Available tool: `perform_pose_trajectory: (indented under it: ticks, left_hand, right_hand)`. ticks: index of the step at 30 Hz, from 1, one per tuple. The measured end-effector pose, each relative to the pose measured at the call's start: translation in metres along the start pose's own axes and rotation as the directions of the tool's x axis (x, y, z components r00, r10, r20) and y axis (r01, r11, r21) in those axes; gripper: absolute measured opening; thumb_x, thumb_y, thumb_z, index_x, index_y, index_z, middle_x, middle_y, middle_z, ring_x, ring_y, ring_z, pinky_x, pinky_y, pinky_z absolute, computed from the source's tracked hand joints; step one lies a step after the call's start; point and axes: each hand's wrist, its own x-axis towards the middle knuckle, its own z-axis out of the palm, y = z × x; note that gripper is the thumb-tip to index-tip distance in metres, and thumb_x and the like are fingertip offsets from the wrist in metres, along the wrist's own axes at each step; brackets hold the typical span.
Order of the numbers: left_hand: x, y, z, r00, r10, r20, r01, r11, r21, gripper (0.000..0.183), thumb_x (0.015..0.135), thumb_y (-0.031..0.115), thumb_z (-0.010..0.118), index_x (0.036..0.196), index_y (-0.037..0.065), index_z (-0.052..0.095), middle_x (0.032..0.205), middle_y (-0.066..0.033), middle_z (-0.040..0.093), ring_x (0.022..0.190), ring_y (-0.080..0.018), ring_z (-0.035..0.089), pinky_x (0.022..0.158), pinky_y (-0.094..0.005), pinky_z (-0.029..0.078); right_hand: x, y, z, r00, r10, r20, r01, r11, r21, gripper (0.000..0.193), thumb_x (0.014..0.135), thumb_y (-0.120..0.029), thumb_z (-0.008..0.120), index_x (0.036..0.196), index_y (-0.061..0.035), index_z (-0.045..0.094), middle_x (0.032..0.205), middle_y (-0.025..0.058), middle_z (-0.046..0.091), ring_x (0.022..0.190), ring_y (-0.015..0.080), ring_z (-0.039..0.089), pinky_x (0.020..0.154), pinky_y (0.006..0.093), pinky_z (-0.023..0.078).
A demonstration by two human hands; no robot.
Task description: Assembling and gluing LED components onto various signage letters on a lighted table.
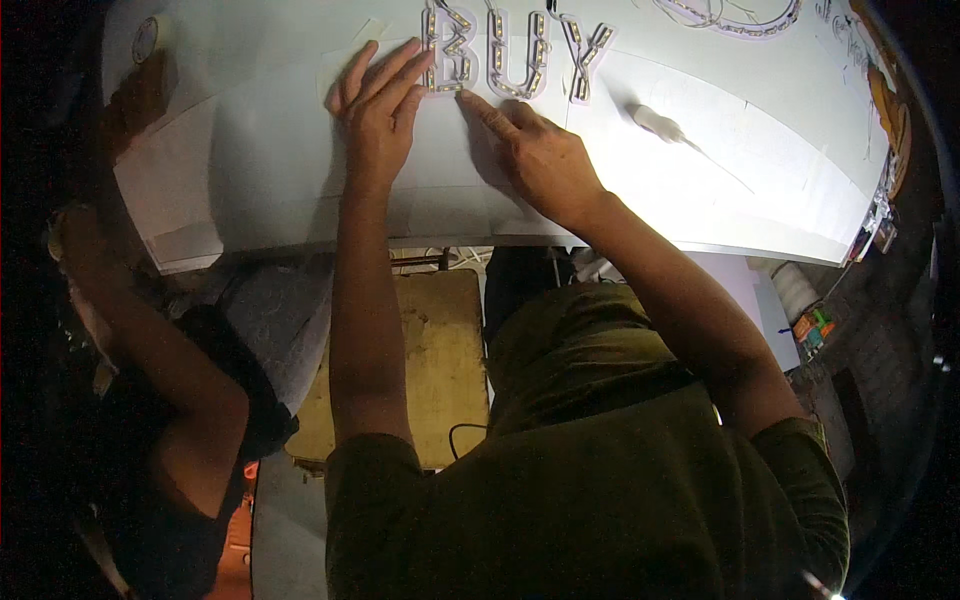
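Lftmost LED letter (456,44): pale bkg, yellowish chips; R hand (545,160) at btm.

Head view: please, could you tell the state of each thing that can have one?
Left light letter: flat, appears unlit.
Middle light letter: flat, appears unlit.
Right light letter: flat, appears unlit.
White-handled tool: lying down, not held.
Left hand: open, touching the left light letter.
Right hand: pointing at that letter's lower right corner.
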Motion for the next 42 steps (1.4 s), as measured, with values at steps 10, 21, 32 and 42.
perform_pose_trajectory:
  ticks: [10,21,32,42]
  left_hand:
    - [0.001,0.005,-0.003,0.999,-0.025,0.024,0.025,1.000,0.003,0.037,0.103,0.032,0.065,0.140,0.029,0.069,0.149,0.0104,0.062,0.148,-0.0256,0.042,0.121,-0.0494,0.023]
    - [0.001,0.005,-0.005,0.999,-0.030,0.022,0.031,0.999,-0.012,0.038,0.101,0.029,0.067,0.139,0.028,0.070,0.149,0.0107,0.063,0.149,-0.0254,0.042,0.122,-0.0478,0.023]
    - [0.001,0.005,-0.004,0.999,-0.038,0.031,0.039,0.998,-0.044,0.039,0.099,0.025,0.070,0.138,0.028,0.071,0.149,0.0102,0.063,0.149,-0.0253,0.041,0.122,-0.0471,0.022]
    - [0.002,0.006,-0.005,1.000,-0.025,0.017,0.025,0.999,-0.037,0.038,0.099,0.025,0.070,0.137,0.028,0.072,0.147,0.0107,0.064,0.147,-0.0253,0.042,0.121,-0.0475,0.023]
  right_hand:
    - [0.002,-0.002,-0.005,1.000,0.026,0.001,-0.026,1.000,0.003,0.082,0.094,-0.015,0.068,0.166,-0.0216,0.027,0.108,0.0157,0.065,0.095,0.0309,0.072,0.076,0.0395,0.063]
    - [0.005,0.001,0.005,0.993,0.069,-0.100,-0.053,0.987,0.154,0.086,0.090,-0.006,0.066,0.165,-0.0176,0.027,0.118,0.0204,0.068,0.087,0.0396,0.073,0.074,0.0452,0.063]
    - [0.005,0.001,0.002,0.996,0.064,-0.065,-0.056,0.992,0.110,0.088,0.090,-0.013,0.067,0.166,-0.0152,0.023,0.110,0.0169,0.067,0.097,0.0335,0.072,0.075,0.0426,0.062]
    - [0.004,0.001,0.000,0.996,0.066,-0.065,-0.059,0.993,0.104,0.089,0.090,-0.011,0.067,0.167,-0.0163,0.022,0.110,0.0169,0.067,0.097,0.0330,0.072,0.075,0.0422,0.063]
